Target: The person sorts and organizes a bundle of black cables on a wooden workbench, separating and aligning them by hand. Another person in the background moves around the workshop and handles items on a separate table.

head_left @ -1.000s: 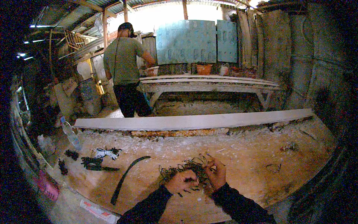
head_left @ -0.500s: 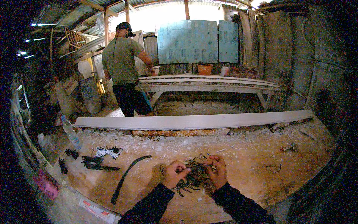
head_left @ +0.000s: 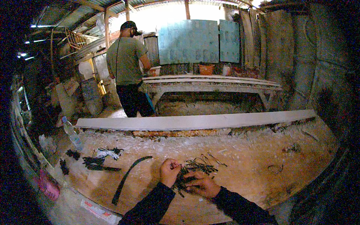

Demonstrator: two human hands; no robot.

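I have two hands over the bench (head_left: 240,176), both in dark sleeves. My left hand (head_left: 170,173) is curled with its fingertips drawn in at the left end of one heap of dark cords (head_left: 198,165); I cannot tell whether a cord is pinched there. My right hand (head_left: 204,185) reaches leftward, fingers bent over the heap's near side and touching it; how firmly they grip, I cannot tell. The heap lies between and just beyond my fingers, loose ends fanning out to the far right, too tangled to count.

Left of my left fingers lies one curved black strap (head_left: 125,178). Farther left are one black bundle (head_left: 95,162), one white cord bundle (head_left: 108,153) just beyond it, and two small dark clumps (head_left: 73,154). One thin loop (head_left: 275,168) lies well to the right of my fingers. One clear bottle (head_left: 72,133) stands, tilted, far off to the left.

The bench's near edge curves away on my left, past the strap; its right edge lies beyond the loop. Wood surface runs from my right fingers to the loop, giving that arm sideways room. Ahead, one long white strip (head_left: 195,122) spans the far side, limiting forward reach. Beyond it, one other person (head_left: 127,62) stands at a second bench (head_left: 210,88), with one orange pot (head_left: 206,69) on it.
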